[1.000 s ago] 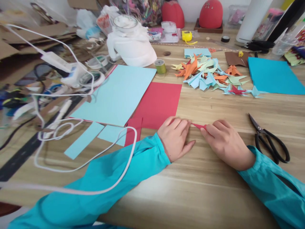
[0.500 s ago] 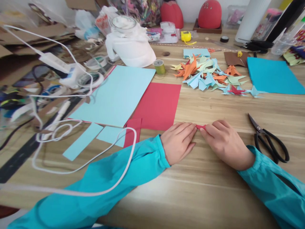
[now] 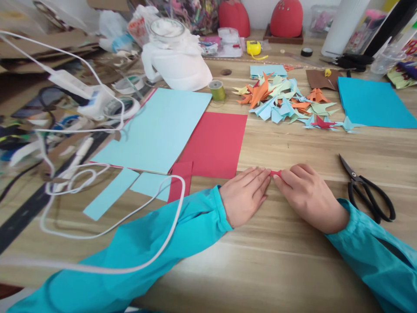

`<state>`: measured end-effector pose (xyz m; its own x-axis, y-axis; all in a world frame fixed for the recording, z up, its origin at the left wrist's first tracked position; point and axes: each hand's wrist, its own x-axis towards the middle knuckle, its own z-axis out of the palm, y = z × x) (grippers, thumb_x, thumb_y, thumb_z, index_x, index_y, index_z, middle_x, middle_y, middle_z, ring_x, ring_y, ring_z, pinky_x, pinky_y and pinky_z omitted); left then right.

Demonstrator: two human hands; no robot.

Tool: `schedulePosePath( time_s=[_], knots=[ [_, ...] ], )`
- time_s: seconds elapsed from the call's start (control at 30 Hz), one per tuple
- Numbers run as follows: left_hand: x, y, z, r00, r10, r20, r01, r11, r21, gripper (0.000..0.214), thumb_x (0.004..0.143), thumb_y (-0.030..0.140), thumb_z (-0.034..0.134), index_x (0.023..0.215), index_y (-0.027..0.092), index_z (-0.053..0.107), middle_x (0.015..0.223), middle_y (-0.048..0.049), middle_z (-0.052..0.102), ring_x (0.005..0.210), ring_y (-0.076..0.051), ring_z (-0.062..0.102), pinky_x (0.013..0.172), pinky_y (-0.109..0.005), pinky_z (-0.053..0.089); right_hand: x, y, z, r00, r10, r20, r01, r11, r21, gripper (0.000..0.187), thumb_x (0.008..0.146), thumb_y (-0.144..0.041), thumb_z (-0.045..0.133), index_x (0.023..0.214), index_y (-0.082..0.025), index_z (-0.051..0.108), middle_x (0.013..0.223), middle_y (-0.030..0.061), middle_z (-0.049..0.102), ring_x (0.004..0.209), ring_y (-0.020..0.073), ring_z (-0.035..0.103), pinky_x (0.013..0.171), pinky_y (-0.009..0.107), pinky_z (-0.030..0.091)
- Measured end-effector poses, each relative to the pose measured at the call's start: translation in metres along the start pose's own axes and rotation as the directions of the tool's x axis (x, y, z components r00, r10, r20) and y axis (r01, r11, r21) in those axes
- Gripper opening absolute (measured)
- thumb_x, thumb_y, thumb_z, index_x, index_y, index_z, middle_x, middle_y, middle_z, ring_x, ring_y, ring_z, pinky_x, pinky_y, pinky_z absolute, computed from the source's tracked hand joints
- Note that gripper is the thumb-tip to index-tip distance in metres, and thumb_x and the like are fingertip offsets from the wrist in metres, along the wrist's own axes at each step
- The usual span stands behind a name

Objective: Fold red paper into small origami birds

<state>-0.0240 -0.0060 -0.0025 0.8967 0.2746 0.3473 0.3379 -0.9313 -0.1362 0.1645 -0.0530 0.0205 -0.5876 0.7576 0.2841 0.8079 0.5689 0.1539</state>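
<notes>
A small strip of folded red paper lies between my hands, low over the wooden table. My right hand pinches its right end between thumb and forefinger. Over its left end lies my left hand, palm down, fingers close together and pressing it against the tabletop. Most of the paper is hidden under the fingers, so its folded shape cannot be made out. Black-handled scissors rest to the right of my right hand, blades pointing away. A red paper sheet lies beyond my left hand.
Several folded paper cranes are heaped further back. Light blue sheets and paper offcuts lie at left. A white cable loops in front of my left sleeve. A thread spool, tape measure and blue paper are behind.
My left fingertips have shifted slightly to the right along the folded red paper. The right hand keeps its pinch in nearly the same place.
</notes>
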Motion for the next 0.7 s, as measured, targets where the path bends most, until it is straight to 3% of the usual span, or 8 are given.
schedulePosePath(
  time_s=[0.3,0.7],
  knots=[
    [0.0019,-0.0012,-0.0032,1.000,-0.016,-0.009,0.016,1.000,0.018,0.035,0.087,0.021,0.043,0.112,0.001,0.059,0.118,-0.0161,0.060,0.111,-0.027,0.056,0.098,-0.042,0.046,-0.0004,-0.0003,-0.0009,1.000,-0.008,-0.003,0.008,1.000,-0.006,0.021,0.086,-0.010,0.048,0.073,-0.014,0.063,0.073,0.0055,0.054,0.068,0.0174,0.040,0.063,0.033,0.030],
    [-0.0041,0.0007,-0.0034,0.989,-0.147,-0.020,0.148,0.988,0.046,0.043,0.084,0.030,0.047,0.110,-0.002,0.059,0.117,-0.0243,0.059,0.113,-0.033,0.054,0.096,-0.049,0.045,0.0012,-0.0016,0.0006,1.000,0.016,-0.003,-0.016,1.000,-0.002,0.020,0.086,-0.008,0.048,0.074,-0.014,0.063,0.074,0.0049,0.056,0.069,0.0172,0.042,0.062,0.034,0.028]
  ],
)
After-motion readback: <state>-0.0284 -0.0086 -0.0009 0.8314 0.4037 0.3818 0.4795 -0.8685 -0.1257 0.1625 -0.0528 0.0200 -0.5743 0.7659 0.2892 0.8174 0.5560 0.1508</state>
